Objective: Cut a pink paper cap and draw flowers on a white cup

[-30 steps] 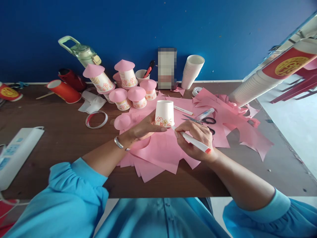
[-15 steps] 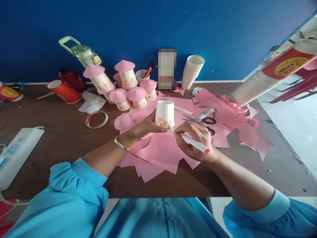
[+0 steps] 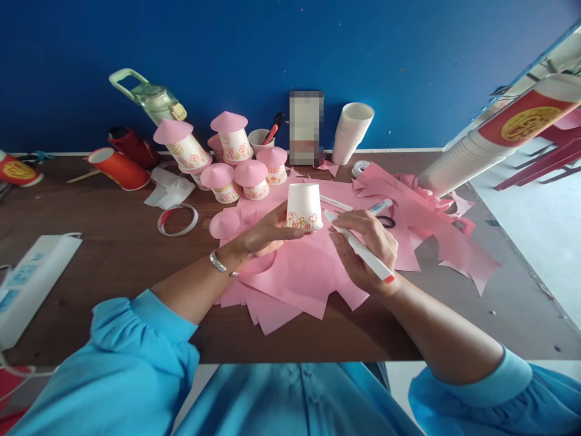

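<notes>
A white paper cup [image 3: 304,203] is held upside down in my left hand [image 3: 267,233], the thumb along its lower rim. Red and green flowers are drawn in a band near that rim. Closed around a white marker [image 3: 365,254] with a red end is my right hand [image 3: 370,242]; the marker's tip points at the cup from the right, a little apart from it. Beneath both hands lie pink paper sheets [image 3: 299,278]. Behind my right hand, scissors [image 3: 387,222] are mostly hidden, and a second white marker [image 3: 336,203] rests on the paper.
Several decorated cups with pink cone roofs [image 3: 251,174] stand at the back left, near a tape roll [image 3: 177,220]. A phone [image 3: 306,127] leans on the blue wall beside stacked white cups [image 3: 353,133]. A power strip [image 3: 39,284] lies left; pink scraps [image 3: 463,248] lie right.
My right hand has drawn the marker back to the right and slightly up, away from the cup's rim. In my left hand the cup has turned slightly, showing another red flower.
</notes>
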### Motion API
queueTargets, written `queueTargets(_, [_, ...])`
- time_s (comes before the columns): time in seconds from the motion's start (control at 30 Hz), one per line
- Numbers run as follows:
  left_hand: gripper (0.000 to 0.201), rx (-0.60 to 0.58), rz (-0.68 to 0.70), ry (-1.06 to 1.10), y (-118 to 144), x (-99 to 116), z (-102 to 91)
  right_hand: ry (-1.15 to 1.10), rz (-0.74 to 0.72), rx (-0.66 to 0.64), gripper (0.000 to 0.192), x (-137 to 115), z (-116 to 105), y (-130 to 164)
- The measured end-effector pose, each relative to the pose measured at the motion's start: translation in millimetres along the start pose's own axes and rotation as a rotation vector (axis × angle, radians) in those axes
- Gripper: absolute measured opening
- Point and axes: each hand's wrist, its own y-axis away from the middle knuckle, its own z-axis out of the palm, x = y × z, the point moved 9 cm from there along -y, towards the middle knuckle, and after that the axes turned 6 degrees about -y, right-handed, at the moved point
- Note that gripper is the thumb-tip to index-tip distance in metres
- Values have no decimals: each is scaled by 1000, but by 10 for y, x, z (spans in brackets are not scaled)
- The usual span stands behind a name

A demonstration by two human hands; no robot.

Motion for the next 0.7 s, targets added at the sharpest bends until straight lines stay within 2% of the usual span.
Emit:
queueTargets(0.23, [41, 3, -2, 66, 9, 17, 23, -1, 29, -40, 22, 40, 55, 21])
queueTargets(0.4, [48, -26, -43, 20, -2, 45, 88, -37, -10, -75, 30, -2, 107, 32])
queueTargets(0.5, [45, -20, -39, 5, -21, 70, 111, -59, -29, -79, 34, -21, 112, 33])
queueTargets(0.6, [40, 0, -42, -12, -27, 59, 99, -43, -37, -69, 33, -34, 100, 33])
queueTargets(0.7, [45, 4, -37, -34, -21, 43, 78, -16, -40, -73, 26, -47, 104, 35])
